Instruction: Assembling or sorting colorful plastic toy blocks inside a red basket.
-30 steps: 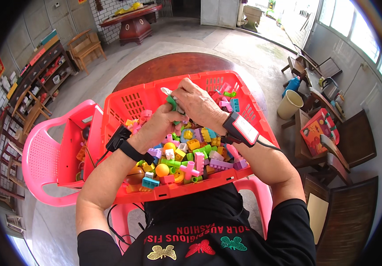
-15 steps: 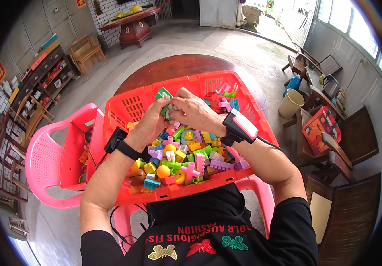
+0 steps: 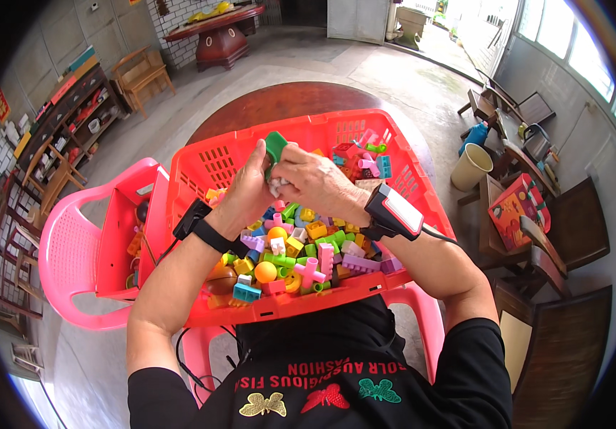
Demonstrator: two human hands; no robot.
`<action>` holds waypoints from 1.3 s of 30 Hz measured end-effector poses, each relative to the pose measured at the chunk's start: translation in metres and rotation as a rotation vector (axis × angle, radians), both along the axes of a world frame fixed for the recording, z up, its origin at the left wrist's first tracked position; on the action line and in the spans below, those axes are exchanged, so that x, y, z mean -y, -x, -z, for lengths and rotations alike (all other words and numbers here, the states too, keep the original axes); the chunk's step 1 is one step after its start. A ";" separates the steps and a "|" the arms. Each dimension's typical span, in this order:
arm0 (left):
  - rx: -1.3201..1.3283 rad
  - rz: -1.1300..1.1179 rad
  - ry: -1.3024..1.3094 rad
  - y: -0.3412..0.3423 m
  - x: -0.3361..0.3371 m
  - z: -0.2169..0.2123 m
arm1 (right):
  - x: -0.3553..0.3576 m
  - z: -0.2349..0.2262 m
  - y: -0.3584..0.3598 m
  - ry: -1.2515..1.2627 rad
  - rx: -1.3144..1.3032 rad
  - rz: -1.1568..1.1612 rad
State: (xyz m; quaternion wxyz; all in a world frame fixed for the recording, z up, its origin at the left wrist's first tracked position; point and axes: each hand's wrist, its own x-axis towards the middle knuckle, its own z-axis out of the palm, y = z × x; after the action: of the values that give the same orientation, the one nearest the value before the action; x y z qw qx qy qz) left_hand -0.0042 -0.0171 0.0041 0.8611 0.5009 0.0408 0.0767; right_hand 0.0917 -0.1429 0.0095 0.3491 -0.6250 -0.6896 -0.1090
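Note:
Above the red plastic basket (image 3: 179, 214), my two hands meet over a green piece (image 3: 274, 145), smooth and probably plastic, its kind not clear. My left hand (image 3: 245, 187) grips it, fingers closed and partly hidden. My right hand (image 3: 314, 177) is curled against the same piece and pinches a crumpled whitish wad (image 3: 276, 186), which looks like cloth or tissue. Below them lie many coloured toy bricks (image 3: 315, 230), pipe-shaped pieces such as a pink one (image 3: 309, 273), and an orange ball (image 3: 265, 272).
The basket rests on a round brown table (image 3: 279, 100). At the left, a pink plastic chair (image 3: 72, 243) carries a smaller red crate (image 3: 118, 247) with some items. To the right stand a cream bin (image 3: 471, 166) and wooden chairs (image 3: 572, 222).
The green piece has turned and risen, showing a smooth face above the fingers. My right hand has shifted slightly, and more of the whitish wad shows below.

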 end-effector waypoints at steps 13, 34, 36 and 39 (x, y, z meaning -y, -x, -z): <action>0.019 -0.043 -0.188 -0.002 0.007 0.000 | 0.006 -0.037 -0.025 -0.199 -0.278 0.311; 0.070 -0.058 -0.040 0.000 0.011 0.003 | 0.003 -0.023 -0.009 -0.167 -0.112 0.202; 0.068 -0.035 -0.025 -0.002 0.010 0.006 | 0.002 -0.019 -0.008 -0.140 -0.106 0.204; 0.053 -0.082 0.040 -0.005 0.008 0.005 | 0.001 -0.011 -0.001 -0.084 -0.114 0.170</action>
State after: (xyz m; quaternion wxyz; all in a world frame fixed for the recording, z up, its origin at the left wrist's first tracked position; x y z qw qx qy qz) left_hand 0.0008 -0.0249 -0.0010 0.8678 0.4794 0.0400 0.1243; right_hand 0.0925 -0.1443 0.0208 0.4031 -0.6712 -0.6081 -0.1313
